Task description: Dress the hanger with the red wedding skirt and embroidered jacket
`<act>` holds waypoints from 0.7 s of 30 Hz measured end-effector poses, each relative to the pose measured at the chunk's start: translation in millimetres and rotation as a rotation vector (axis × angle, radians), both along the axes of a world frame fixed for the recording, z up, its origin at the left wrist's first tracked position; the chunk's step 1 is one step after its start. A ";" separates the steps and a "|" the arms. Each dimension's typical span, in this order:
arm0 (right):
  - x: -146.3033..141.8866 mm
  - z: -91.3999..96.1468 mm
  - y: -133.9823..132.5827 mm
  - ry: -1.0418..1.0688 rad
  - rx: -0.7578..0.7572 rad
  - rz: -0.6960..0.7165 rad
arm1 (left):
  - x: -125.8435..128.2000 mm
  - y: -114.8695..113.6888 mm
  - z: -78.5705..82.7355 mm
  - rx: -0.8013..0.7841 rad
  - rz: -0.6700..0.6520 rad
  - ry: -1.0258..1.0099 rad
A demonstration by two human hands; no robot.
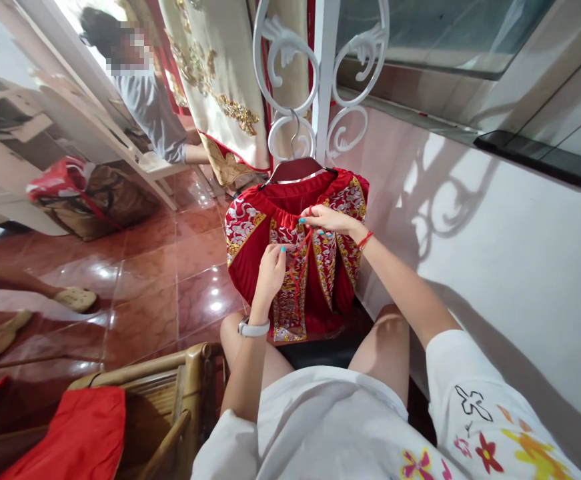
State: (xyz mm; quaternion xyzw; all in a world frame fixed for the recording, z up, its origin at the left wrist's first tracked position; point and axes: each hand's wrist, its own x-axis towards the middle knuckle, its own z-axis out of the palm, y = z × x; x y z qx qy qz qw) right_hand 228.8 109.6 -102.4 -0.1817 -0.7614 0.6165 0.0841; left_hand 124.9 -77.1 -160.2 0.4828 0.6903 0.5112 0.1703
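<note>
A red embroidered garment (250,257) with silver and gold panels hangs on a hanger (295,167) from a white scrolled metal grille (320,80) in front of me. My left hand (270,273) pinches the front of the garment at its middle, fingers closed on the cloth. My right hand (327,220) sits higher, near the waistband, its fingers closed on a thin red cord (304,257) that runs down between both hands. A white watch (253,327) is on my left wrist and a red string on the right wrist.
A cream and gold embroidered garment (215,73) hangs behind. Another person in a grey top (150,107) sits at the back left by a white table. A bamboo chair (170,393) with red cloth (77,433) stands at my left. White wall (495,253) on the right.
</note>
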 end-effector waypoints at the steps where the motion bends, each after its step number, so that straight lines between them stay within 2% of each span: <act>1: -1.9 -2.0 0.6 0.006 0.034 -0.004 | 4.0 3.7 1.5 0.018 0.006 -0.002; 4: -7.5 -8.9 0.2 0.034 0.110 -0.029 | 18.7 20.9 4.4 0.062 0.004 0.009; 6: -9.9 -12.6 -0.4 0.047 0.177 -0.065 | 26.3 33.4 4.6 0.087 0.050 0.062; 10: -11.5 -16.1 -0.2 0.093 0.335 -0.129 | 32.5 49.4 1.8 0.130 0.095 0.067; 14: -13.7 -18.3 -0.7 0.098 0.346 -0.152 | 33.2 57.5 -3.3 0.226 -0.005 -0.144; 16: -14.9 -19.8 -1.3 0.093 0.346 -0.169 | 31.4 60.0 -6.2 0.262 -0.013 -0.174; 21: -12.8 -18.5 -1.6 0.080 0.431 -0.215 | 19.3 51.1 -8.4 0.239 0.102 0.054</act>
